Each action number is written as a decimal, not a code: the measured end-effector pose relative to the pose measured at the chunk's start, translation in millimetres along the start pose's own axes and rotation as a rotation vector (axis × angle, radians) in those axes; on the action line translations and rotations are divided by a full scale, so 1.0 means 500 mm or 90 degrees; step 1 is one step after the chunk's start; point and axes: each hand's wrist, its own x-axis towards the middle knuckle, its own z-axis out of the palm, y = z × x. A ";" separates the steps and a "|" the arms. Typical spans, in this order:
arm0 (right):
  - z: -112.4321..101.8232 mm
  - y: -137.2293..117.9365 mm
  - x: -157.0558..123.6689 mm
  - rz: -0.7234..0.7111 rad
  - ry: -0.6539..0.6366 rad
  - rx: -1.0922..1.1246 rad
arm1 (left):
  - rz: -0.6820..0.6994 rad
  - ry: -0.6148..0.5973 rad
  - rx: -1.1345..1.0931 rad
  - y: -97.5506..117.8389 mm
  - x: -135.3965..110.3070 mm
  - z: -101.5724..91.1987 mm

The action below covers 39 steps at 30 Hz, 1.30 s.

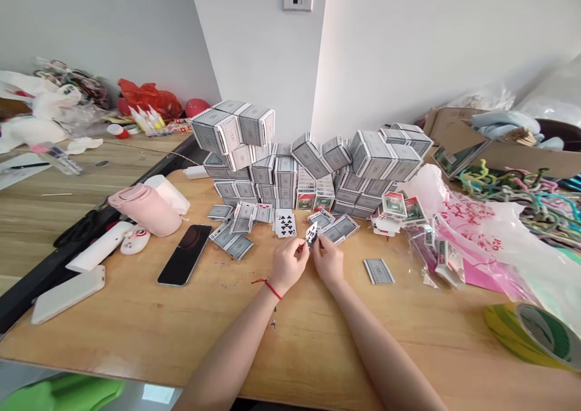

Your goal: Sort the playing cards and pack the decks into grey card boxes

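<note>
Playing cards, a small white paper stack with black pips (pixel 311 234), are held tilted close over the wooden table (pixel 318 338); contact with it cannot be told. Left hand (pixel 287 267) grips from 8 o'clock and right hand (pixel 327 259) from 4 o'clock, fingertips (pixel 300 249) narrow and closed on the stack.

Judged progress: partial. Loose grey-backed cards (pixel 236 232) at 10 o'clock and a single grey-backed card (pixel 378 271) at 4 o'clock lie ungathered. Flattened red-green card boxes (pixel 399 208) sit at 2 o'clock. Stacked grey packs (pixel 290 169) fill 12 o'clock. A black phone (pixel 185 255) lies at 9 o'clock.
</note>
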 end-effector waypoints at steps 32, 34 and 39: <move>0.002 0.017 0.003 0.076 0.112 0.042 | 0.190 -0.028 0.214 0.002 -0.012 0.018; 0.002 0.017 0.002 0.083 0.109 0.043 | 0.199 -0.029 0.227 0.003 -0.012 0.017; -0.003 0.012 0.002 0.113 0.114 0.041 | 0.220 -0.028 0.254 0.009 -0.013 0.017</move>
